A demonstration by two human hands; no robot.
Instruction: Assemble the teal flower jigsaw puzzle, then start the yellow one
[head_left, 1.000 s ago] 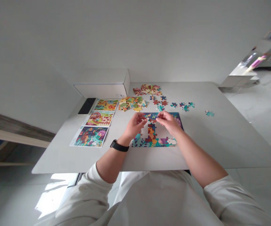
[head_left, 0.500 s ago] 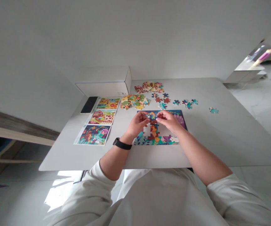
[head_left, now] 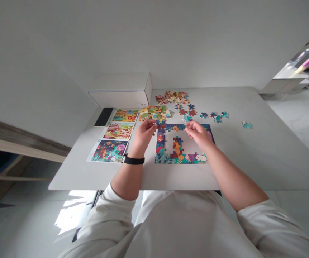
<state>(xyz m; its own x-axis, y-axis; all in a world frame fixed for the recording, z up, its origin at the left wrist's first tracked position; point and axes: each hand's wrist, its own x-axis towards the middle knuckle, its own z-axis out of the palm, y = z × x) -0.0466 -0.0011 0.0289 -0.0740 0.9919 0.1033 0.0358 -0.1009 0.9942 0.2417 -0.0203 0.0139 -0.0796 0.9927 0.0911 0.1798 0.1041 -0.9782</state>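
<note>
**One pinch confirmed, one unclear**

Head view: a dark blue jigsaw piece (head_left: 160, 122) is pinched by the left hand (head_left: 143, 133) at the top-left corner of the part-built jigsaw (head_left: 160, 150); right hand (head_left: 199, 134) fingertips are drawn together, any held piece unclear; thin stiff card, light, best taken by the edges; no print legible.

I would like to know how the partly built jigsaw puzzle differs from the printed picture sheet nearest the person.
The partly built jigsaw puzzle has a wide gap inside its border around a cluster of pieces, while the printed sheet shows a whole picture. The puzzle shows interlocking piece edges; the sheet is a smooth print with a pale margin. Both lie flat on the table and share teal, purple and orange colours.
</note>
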